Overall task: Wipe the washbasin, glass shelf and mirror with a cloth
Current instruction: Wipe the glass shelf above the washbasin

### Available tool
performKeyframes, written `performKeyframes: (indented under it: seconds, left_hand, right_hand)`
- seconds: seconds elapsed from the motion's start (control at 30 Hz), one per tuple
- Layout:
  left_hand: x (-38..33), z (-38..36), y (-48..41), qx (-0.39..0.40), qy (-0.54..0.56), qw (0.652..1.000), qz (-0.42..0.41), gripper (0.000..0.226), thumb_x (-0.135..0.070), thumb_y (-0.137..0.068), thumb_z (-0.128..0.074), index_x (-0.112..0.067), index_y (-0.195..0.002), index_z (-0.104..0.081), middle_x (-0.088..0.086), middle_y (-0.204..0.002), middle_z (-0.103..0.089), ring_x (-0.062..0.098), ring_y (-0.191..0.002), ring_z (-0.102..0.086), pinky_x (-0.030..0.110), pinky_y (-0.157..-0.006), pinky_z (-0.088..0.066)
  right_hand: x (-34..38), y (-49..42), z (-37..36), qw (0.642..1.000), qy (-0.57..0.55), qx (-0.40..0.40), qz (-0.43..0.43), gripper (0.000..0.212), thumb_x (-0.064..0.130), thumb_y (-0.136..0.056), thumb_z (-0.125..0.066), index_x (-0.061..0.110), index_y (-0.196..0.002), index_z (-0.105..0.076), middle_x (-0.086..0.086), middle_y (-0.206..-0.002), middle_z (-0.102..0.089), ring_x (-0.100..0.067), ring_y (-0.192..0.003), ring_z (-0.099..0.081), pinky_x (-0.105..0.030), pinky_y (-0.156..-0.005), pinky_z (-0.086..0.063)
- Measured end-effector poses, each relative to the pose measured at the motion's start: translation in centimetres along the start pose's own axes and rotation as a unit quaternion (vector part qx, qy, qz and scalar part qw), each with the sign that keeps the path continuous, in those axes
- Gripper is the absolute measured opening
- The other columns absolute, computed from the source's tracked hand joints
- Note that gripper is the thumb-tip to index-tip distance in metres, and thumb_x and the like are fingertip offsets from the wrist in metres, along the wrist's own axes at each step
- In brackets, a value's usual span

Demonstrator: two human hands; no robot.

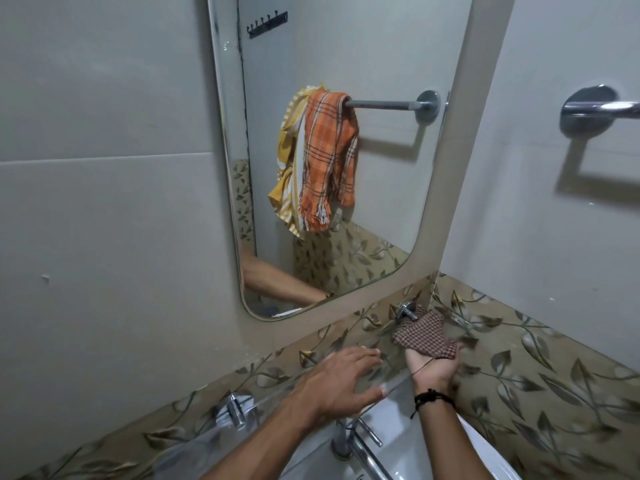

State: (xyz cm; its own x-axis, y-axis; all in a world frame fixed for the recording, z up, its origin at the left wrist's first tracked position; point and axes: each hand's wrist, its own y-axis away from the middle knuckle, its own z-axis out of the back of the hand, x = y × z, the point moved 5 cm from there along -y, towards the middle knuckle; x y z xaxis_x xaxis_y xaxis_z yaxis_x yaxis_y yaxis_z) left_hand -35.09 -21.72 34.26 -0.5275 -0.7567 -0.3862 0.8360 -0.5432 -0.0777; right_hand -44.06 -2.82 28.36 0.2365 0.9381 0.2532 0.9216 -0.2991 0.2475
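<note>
- The left hand (341, 379) lies palm down on the glass shelf (277, 393), its fingers released, straight and spread, holding nothing.
- The right hand (433, 367) is turned palm up just right of the left fingers, with a dark band (433, 398) round its wrist.
- The checked cloth (424, 332) covers the right fingers, which are hidden, so I cannot tell whether they grasp it or only press it flat.
- A loose thread from the cloth trails across the right palm.
- The cloth's far end lies just beside the shelf's right bracket (406, 311), beyond the right fingertips, at the corner of the two walls.
- The shelf's left bracket (237, 410) is to the left of the left fingers and nearer the camera.
- The washbasin (398, 420) lies below both hands, with its tap (360, 448) under the left wrist.
- The mirror (381, 185) hangs on the wall above and beyond the left fingers, well apart from the cloth.
- It reflects an orange checked towel (329, 161) hung on a rail and a forearm at its lower edge.
- A chrome rail (602, 109) is fixed high on the wall right of the right fingers.
</note>
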Motion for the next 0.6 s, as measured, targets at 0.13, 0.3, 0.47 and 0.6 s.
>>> performKeyframes:
  seconds: [0.13, 0.3, 0.47, 0.6]
  left_hand:
    - [0.2, -0.2, -0.1, -0.004, -0.004, 1.0, -0.004, 0.063, -0.063, -0.096, -0.042, -0.031, -0.15, -0.039, -0.012, -0.16, -0.031, 0.007, -0.147, -0.025, 0.05, -0.121, -0.022]
    - [0.0, -0.2, -0.1, -0.012, -0.005, 1.0, -0.008, 0.063, -0.062, -0.096, -0.043, -0.031, -0.151, -0.038, -0.01, -0.16, -0.033, 0.007, -0.147, -0.025, 0.045, -0.122, -0.02]
    - [-0.1, 0.0, -0.1, -0.016, -0.007, 1.0, -0.016, 0.061, -0.06, -0.097, -0.046, -0.028, -0.149, -0.042, -0.009, -0.159, -0.035, 0.009, -0.146, -0.027, 0.041, -0.12, -0.022]
    - [-0.2, 0.1, -0.1, -0.026, -0.014, 0.999, -0.02, 0.063, -0.061, -0.096, -0.044, -0.026, -0.149, -0.042, -0.008, -0.158, -0.037, 0.008, -0.145, -0.029, 0.042, -0.12, -0.025]
  right_hand:
    - [-0.9, 5.0, 0.6, 0.999, 0.043, -0.001, -0.028, 0.074, 0.056, -0.082, -0.064, 0.007, -0.136, -0.051, -0.021, -0.113, -0.072, -0.038, -0.115, -0.056, -0.051, -0.088, -0.046]
    - [-2.3, 7.4, 2.1, 0.993, 0.08, -0.03, -0.083, 0.068, 0.059, -0.088, -0.057, 0.006, -0.131, -0.054, -0.021, -0.125, -0.063, -0.038, -0.117, -0.055, -0.051, -0.09, -0.051]
    - [-2.2, 6.1, 0.6, 0.997, 0.012, -0.014, -0.074, 0.065, 0.059, -0.102, -0.029, 0.003, -0.119, -0.056, -0.022, -0.116, -0.063, -0.039, -0.109, -0.056, -0.049, -0.069, -0.061]
    - [-3.0, 8.0, 1.9, 0.989, 0.08, -0.015, -0.122, 0.065, 0.06, -0.099, -0.036, 0.005, -0.126, -0.056, -0.022, -0.121, -0.062, -0.039, -0.119, -0.053, -0.052, -0.09, -0.05]
